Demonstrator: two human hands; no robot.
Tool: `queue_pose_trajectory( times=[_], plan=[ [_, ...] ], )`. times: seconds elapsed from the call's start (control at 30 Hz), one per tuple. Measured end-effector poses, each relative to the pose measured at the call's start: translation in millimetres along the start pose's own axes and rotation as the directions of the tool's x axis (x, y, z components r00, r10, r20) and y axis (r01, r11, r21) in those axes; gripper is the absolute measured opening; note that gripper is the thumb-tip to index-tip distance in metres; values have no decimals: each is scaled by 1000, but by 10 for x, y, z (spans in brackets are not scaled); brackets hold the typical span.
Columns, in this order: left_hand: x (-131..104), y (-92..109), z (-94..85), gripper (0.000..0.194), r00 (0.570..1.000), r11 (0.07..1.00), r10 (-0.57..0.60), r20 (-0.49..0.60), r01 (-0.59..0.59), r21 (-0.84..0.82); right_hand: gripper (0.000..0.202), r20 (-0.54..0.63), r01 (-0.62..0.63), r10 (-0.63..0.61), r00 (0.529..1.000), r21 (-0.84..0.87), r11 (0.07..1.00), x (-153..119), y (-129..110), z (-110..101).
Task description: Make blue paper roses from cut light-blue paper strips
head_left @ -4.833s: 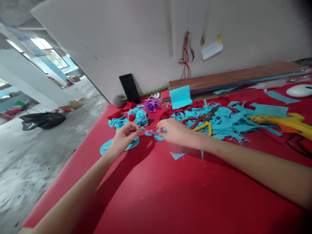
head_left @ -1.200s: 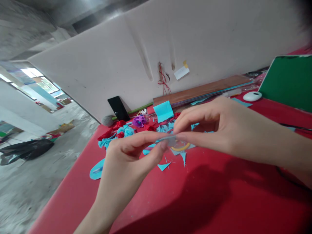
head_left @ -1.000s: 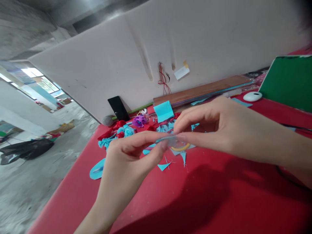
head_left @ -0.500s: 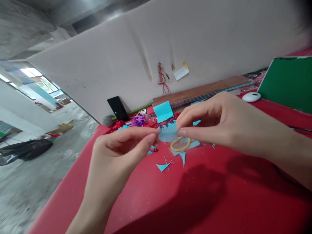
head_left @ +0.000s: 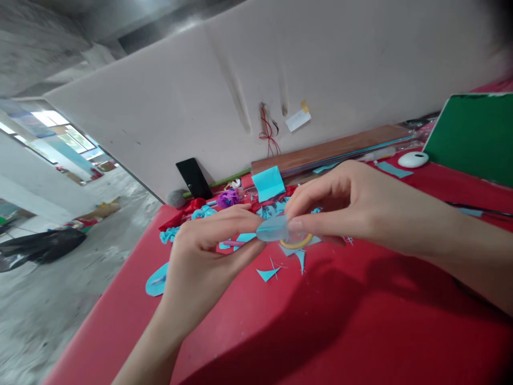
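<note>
Paper piece (head_left: 272,230) between left hand (head_left: 210,254) and right hand (head_left: 352,206), phone (head_left: 194,178) behind left, mouse (head_left: 413,159) behind right.

A single head-worn camera supplies the view, looking forward and down from the wearer's place across the red surface (head_left: 124,310). It sits close — the left forearm (head_left: 148,347) enters from the bottom edge, the right forearm (head_left: 452,251) from the right, and the left grip (head_left: 204,267) and right grip (head_left: 360,208) loom large around mid-frame. The view is rolled: the upright pale panel's (head_left: 160,117) top edge climbs from upper left to top center. Coverage is wide — concrete floor (head_left: 48,310) at left, green board (head_left: 476,139) at right.
</note>
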State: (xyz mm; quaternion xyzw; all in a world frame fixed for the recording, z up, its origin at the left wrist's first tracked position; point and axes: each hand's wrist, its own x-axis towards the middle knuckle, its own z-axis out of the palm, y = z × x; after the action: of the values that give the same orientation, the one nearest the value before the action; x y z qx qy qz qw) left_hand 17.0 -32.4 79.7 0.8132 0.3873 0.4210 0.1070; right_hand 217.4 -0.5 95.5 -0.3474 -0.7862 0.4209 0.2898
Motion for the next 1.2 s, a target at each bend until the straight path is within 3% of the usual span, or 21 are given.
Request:
queue_pose_trajectory(
  times=[0.13, 0.4, 0.8, 1.0, 1.2],
  plan=[
    [18, 14, 17, 42, 999, 999, 31, -23, -32, -26, 15, -3, 6, -6, 1000, 0, 1000, 5, -1, 10],
    [6, 45, 14, 19, 998, 999, 5, -70, -9, -52, 13, -31, 46, -45, 999, 43, 998, -9, -48, 44],
    [24, 86, 71, 16, 987, 979, -159, -18, 155, -131, 15, -79, 51, -54, 995, -48, 998, -35, -48, 103],
    [25, 121, 80, 11, 950, 927, -312, 6, 306, -217, 15, -114, 68, -85, 990, -145, 987, -34, -80, 126],
    [46, 129, 103, 10, 936, 907, -352, 5, 343, -244, 6, -151, 40, -62, 987, -149, 988, -42, -88, 140]
  ],
)
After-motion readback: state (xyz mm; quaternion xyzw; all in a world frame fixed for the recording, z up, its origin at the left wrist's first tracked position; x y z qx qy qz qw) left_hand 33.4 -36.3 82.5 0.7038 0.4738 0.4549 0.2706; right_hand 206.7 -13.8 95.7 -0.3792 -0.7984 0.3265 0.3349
